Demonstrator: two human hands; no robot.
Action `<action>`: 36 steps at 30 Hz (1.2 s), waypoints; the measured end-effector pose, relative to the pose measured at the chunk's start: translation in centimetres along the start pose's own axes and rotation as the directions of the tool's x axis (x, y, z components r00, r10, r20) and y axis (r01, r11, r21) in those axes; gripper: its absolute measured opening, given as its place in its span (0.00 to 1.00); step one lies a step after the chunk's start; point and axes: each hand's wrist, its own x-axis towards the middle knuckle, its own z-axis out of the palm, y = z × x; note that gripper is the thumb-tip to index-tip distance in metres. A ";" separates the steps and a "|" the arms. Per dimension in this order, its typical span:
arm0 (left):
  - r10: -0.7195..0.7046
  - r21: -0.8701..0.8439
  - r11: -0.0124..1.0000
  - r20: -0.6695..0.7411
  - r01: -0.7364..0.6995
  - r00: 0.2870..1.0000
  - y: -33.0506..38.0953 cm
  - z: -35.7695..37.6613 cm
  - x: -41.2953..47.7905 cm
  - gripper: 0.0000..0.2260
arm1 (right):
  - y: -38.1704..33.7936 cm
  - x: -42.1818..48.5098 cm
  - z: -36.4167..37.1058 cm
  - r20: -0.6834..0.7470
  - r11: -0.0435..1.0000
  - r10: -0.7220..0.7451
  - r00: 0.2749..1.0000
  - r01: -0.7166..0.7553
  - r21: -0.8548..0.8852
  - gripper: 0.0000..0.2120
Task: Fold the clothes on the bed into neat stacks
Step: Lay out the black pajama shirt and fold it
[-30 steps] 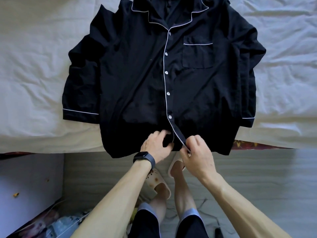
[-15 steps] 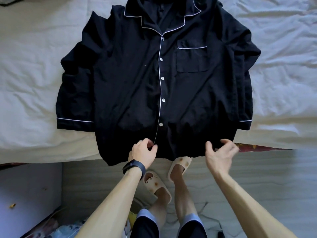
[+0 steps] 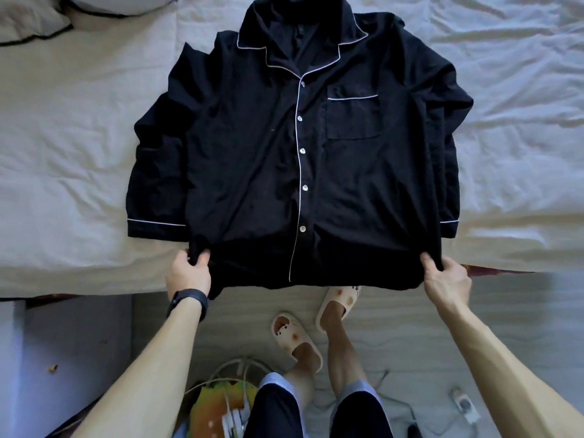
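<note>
Black button-front pyjama shirt with white piping [image 3: 252, 172] lies face up on the white-sheeted bed [image 3: 63, 153], its hem hanging over the bed's near edge. At that edge, the left hand [image 3: 188, 273], a black watch [image 3: 188, 301] on its wrist, pinches the shirt's lower left corner between thumb and fingers. The right hand [image 3: 446, 279] grips the lower right corner the same way, so the hem is drawn wide between the two. Below the hem, two cream slippers [image 3: 297, 339] stand on the pale floor. Farther up the bed, both sleeves are laid down along the shirt's sides, white-piped cuffs toward the near edge. A row of pale buttons runs up the middle, with a chest pocket [image 3: 352, 116] beside it. The collar [image 3: 300, 42] points to the far edge, and a grey pillow [image 3: 28, 23] sits in the far left corner.
</note>
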 end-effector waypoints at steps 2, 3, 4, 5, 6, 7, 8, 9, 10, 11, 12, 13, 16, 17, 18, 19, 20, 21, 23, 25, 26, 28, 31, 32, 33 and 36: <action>0.024 0.035 0.999 0.014 -0.024 1.000 -1.5 -1.1 -0.7 0.14 | 0.8 -0.5 -0.7 0.024 0.998 -0.004 1.000 0.005 -0.056 0.15; 0.023 0.066 0.997 0.024 -0.024 0.999 -2.2 -1.5 -1.0 0.14 | 1.1 -0.7 -0.8 0.061 0.996 0.012 0.998 -0.007 -0.089 0.15; 0.008 0.090 0.996 0.029 -0.011 1.000 -2.6 -1.7 -1.3 0.13 | 1.3 -1.0 -0.7 0.113 0.992 0.039 0.993 -0.025 -0.121 0.16; -0.020 0.114 0.993 0.023 0.017 1.000 -2.6 -1.8 -1.6 0.13 | 1.4 -1.3 -0.5 0.167 0.988 0.068 0.984 -0.044 -0.147 0.16; -0.047 0.156 0.987 0.009 0.045 0.999 -2.2 -1.6 -1.9 0.15 | 1.2 -1.4 -0.4 0.201 0.985 0.095 0.975 -0.063 -0.161 0.16; -0.052 0.205 0.977 -0.011 0.053 0.999 -1.4 -1.2 -2.5 0.19 | 0.9 -1.6 -0.4 0.201 0.984 0.109 0.974 -0.078 -0.158 0.18; -0.013 0.233 0.972 -0.033 0.020 0.999 -0.4 -0.7 -3.2 0.23 | 0.3 -1.8 -0.4 0.172 0.987 0.111 0.979 -0.087 -0.138 0.20; 0.077 0.233 0.970 -0.048 -0.064 0.996 0.7 -0.1 -3.9 0.26 | -0.3 -1.8 -0.6 0.119 0.990 0.104 0.987 -0.091 -0.105 0.23; 0.203 0.228 0.955 -0.047 -0.187 0.978 2.1 0.7 -4.8 0.28 | -1.0 -1.8 -0.8 0.055 0.993 0.093 0.994 -0.088 -0.076 0.25; 0.332 0.232 0.919 -0.024 -0.317 0.943 3.8 1.6 -5.6 0.29 | -1.8 -1.5 -1.2 -0.004 0.996 0.077 0.997 -0.077 -0.050 0.27; 0.440 0.247 0.868 0.019 -0.431 0.898 5.3 2.5 -6.3 0.29 | -2.4 -1.3 -1.4 -0.053 0.998 0.055 0.997 -0.056 -0.028 0.28; 0.529 0.257 0.808 0.078 -0.530 0.845 7.3 3.6 -7.0 0.30 | -3.2 -0.9 -1.9 -0.099 1.000 0.027 0.995 -0.027 -0.002 0.28; 0.664 0.283 0.631 0.286 -0.723 0.691 13.1 7.3 -8.8 0.31 | -5.5 1.7 -3.0 -0.172 0.997 -0.051 0.984 0.060 0.051 0.26; 0.683 0.285 0.582 0.337 -0.762 0.648 14.9 8.7 -9.3 0.31 | -6.2 2.9 -3.4 -0.147 0.995 -0.065 0.987 0.075 0.065 0.25; 0.698 0.281 0.541 0.375 -0.793 0.610 16.6 10.0 -9.8 0.31 | -6.9 4.1 -3.8 -0.096 0.993 -0.065 0.993 0.074 0.091 0.23; 0.709 0.274 0.511 0.403 -0.815 0.579 18.3 11.2 -10.4 0.31 | -7.7 5.3 -4.0 -0.026 0.989 -0.048 0.998 0.051 0.139 0.20; 0.713 0.267 0.490 0.425 -0.830 0.558 19.9 12.4 -10.9 0.31 | -8.2 6.5 -4.3 0.049 0.983 -0.028 0.998 0.019 0.180 0.17; 0.713 0.261 0.476 0.445 -0.840 0.542 21.5 13.5 -11.3 0.31 | -8.7 7.7 -4.5 0.109 0.984 -0.011 0.994 -0.009 0.181 0.15; 0.708 0.249 0.466 0.470 -0.849 0.527 24.7 15.6 -11.8 0.30 | -9.6 10.4 -5.1 0.248 0.997 0.009 0.969 -0.027 0.072 0.12; 0.700 0.254 0.466 0.479 -0.847 0.529 27.5 17.3 -11.9 0.30 | -11.0 13.2 -7.1 0.411 0.999 -0.011 0.912 0.032 -0.044 0.08; 0.695 0.260 0.469 0.481 -0.844 0.534 28.9 18.0 -11.9 0.30 | -11.9 14.7 -8.7 0.421 0.991 -0.049 0.906 0.095 -0.091 0.07; 0.682 0.280 0.473 0.484 -0.836 0.548 31.4 19.2 -11.9 0.30 | -13.9 18.3 -13.3 0.237 0.964 -0.163 0.958 0.206 -0.170 0.03; 0.673 0.322 0.485 0.456 -0.814 0.582 35.7 20.4 -11.9 0.28 | -16.5 24.0 -21.8 -0.219 0.924 -0.374 0.901 0.342 -0.167 0.09; 0.675 0.327 0.496 0.439 -0.805 0.594 37.4 20.9 -11.9 0.28 | -17.2 25.9 -24.7 -0.374 0.913 -0.406 0.834 0.390 -0.122 0.10; 0.675 0.327 0.513 0.418 -0.794 0.608 39.0 21.4 -12.0 0.28 | -17.8 27.7 -27.3 -0.507 0.894 -0.419 0.753 0.440 -0.085 0.12; 0.668 0.334 0.563 0.356 -0.756 0.654 43.3 23.3 -12.2 0.26 | -17.9 32.9 -32.0 -0.695 0.845 -0.426 0.580 0.530 -0.076 0.15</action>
